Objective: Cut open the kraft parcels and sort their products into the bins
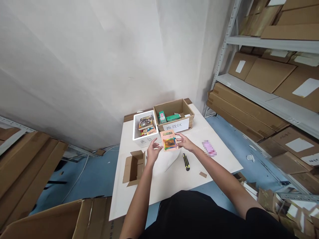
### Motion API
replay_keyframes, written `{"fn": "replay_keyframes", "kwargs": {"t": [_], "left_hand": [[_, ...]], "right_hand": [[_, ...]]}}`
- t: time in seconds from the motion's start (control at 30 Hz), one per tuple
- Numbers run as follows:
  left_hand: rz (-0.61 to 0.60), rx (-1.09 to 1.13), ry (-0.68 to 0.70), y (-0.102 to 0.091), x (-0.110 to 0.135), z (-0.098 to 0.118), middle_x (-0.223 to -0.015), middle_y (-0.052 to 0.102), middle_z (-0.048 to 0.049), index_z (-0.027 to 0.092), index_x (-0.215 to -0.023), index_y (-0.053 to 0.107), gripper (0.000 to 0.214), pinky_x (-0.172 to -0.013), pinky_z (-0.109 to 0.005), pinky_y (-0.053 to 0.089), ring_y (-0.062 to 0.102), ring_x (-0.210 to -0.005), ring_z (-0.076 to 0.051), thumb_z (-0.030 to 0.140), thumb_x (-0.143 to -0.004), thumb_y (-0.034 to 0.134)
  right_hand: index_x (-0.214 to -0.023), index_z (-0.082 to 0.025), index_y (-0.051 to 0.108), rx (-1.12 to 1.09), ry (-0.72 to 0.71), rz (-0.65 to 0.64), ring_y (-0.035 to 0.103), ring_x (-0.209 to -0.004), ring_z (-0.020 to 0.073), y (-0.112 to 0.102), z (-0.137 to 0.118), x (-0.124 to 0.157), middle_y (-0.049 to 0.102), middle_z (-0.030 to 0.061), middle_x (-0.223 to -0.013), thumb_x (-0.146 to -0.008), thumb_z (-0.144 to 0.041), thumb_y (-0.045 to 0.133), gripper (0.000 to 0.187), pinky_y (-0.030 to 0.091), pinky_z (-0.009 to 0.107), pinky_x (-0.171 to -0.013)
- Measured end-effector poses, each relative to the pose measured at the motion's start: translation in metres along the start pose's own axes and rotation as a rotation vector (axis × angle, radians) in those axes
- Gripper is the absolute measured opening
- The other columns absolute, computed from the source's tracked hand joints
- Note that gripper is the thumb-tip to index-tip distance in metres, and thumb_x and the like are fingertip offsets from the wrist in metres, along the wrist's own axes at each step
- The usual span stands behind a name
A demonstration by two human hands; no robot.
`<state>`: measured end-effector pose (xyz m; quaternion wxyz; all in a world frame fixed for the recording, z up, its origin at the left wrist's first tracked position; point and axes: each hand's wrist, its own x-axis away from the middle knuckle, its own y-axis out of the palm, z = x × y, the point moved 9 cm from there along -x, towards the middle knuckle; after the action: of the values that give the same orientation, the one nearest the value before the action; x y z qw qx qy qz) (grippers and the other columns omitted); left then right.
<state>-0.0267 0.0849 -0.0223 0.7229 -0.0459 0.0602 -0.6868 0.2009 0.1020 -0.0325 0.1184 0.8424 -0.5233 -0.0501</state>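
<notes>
A small orange packet [168,140] with a colourful picture is held upright above the white table [219,156]. My right hand [184,142] grips its right edge with fingers closed on it. My left hand [153,151] is at the packet's left edge, fingers spread and touching it lightly. Beneath the packet lies a white bag or sheet [165,161].
Behind stand a white bin [136,132] with colourful packets and a labelled cardboard box [184,114] holding green boxes. A small open carton [133,167] lies left. A black-yellow utility knife [186,162] and a pink item [209,148] lie right. Shelves of cartons [269,76] fill the right.
</notes>
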Motion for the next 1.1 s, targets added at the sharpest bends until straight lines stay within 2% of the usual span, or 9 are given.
{"fn": "replay_keyframes", "kwargs": {"t": [0.1,0.2,0.3,0.43,0.63,0.77,0.83,0.97,1.1], "left_hand": [[0.033,-0.039,0.101,0.029,0.008,0.019,-0.115,0.075,-0.0095,0.024,-0.132,0.073,0.058,-0.094,-0.04,0.06,0.072,-0.107,-0.025,0.042,-0.078,0.086],[0.037,0.018,0.142,0.052,0.012,0.03,-0.127,0.075,-0.0108,0.023,-0.132,0.075,0.057,-0.105,-0.044,0.056,0.071,-0.118,-0.028,0.042,-0.08,0.085],[0.092,0.119,0.103,0.044,0.009,0.034,-0.13,0.076,-0.0103,0.022,-0.136,0.074,0.059,-0.105,-0.045,0.056,0.072,-0.115,-0.028,0.045,-0.082,0.082],[0.023,0.259,-0.002,0.024,0.002,0.034,-0.125,0.076,-0.0098,0.022,-0.142,0.069,0.075,-0.085,-0.038,0.062,0.074,-0.099,-0.024,0.043,-0.073,0.09],[-0.116,0.196,-0.004,0.009,-0.007,0.033,-0.096,0.075,-0.004,0.02,-0.139,0.072,0.072,-0.08,-0.034,0.059,0.069,-0.082,-0.016,0.041,-0.072,0.09],[0.068,0.036,0.048,-0.005,-0.009,0.033,-0.106,0.073,-0.0061,0.025,-0.133,0.075,0.065,-0.084,-0.038,0.061,0.072,-0.091,-0.02,0.04,-0.071,0.09],[0.119,-0.054,0.13,-0.001,-0.006,0.043,-0.118,0.072,-0.0085,0.027,-0.129,0.077,0.057,-0.087,-0.038,0.062,0.072,-0.102,-0.023,0.041,-0.075,0.087],[-0.029,-0.068,0.212,0.031,0.001,0.06,-0.136,0.069,-0.0115,0.027,-0.134,0.074,0.055,-0.089,-0.039,0.064,0.07,-0.119,-0.029,0.042,-0.082,0.083],[-0.021,-0.026,0.178,0.025,0.0,0.06,-0.145,0.065,-0.0124,0.027,-0.144,0.067,0.062,-0.087,-0.038,0.065,0.071,-0.122,-0.03,0.041,-0.085,0.08]], "right_hand": [[-0.152,-0.029,0.052,0.036,-0.139,0.025,0.076,-0.104,0.0261,0.015,-0.01,-0.001,0.074,0.0107,-0.13,-0.08,-0.034,0.08,0.077,0.063,0.04,-0.084],[-0.15,-0.03,0.059,0.141,-0.266,-0.016,0.068,-0.127,0.0283,0.039,-0.019,0.001,0.067,0.0092,-0.144,-0.085,-0.034,0.072,0.066,0.058,0.044,-0.101],[-0.152,-0.034,0.057,0.226,-0.297,0.062,0.06,-0.137,0.0282,0.039,-0.022,-0.001,0.06,0.008,-0.152,-0.086,-0.032,0.069,0.067,0.056,0.046,-0.105],[-0.151,-0.032,0.054,0.178,-0.247,0.318,0.065,-0.125,0.0269,0.003,-0.024,-0.007,0.06,0.0119,-0.15,-0.08,-0.036,0.079,0.076,0.06,0.044,-0.096],[-0.141,-0.026,0.055,-0.088,-0.162,0.115,0.075,-0.098,0.0248,0.013,-0.025,-0.015,0.076,0.0079,-0.119,-0.071,-0.038,0.088,0.078,0.063,0.039,-0.081],[-0.142,-0.029,0.054,-0.095,-0.138,0.149,0.076,-0.091,0.023,0.013,-0.026,-0.014,0.076,0.0072,-0.119,-0.071,-0.038,0.089,0.08,0.063,0.036,-0.075],[-0.144,-0.03,0.055,-0.089,-0.135,0.142,0.076,-0.095,0.024,0.015,-0.026,-0.016,0.075,0.0076,-0.122,-0.072,-0.039,0.089,0.081,0.063,0.037,-0.078],[-0.147,-0.033,0.06,-0.085,-0.142,0.002,0.069,-0.12,0.0277,0.034,-0.029,-0.026,0.066,0.0078,-0.145,-0.077,-0.038,0.085,0.075,0.062,0.042,-0.092],[-0.147,-0.036,0.063,-0.071,-0.126,-0.127,0.056,-0.141,0.0287,0.059,-0.027,-0.037,0.06,0.0035,-0.155,-0.082,-0.035,0.08,0.068,0.054,0.047,-0.107]]}}
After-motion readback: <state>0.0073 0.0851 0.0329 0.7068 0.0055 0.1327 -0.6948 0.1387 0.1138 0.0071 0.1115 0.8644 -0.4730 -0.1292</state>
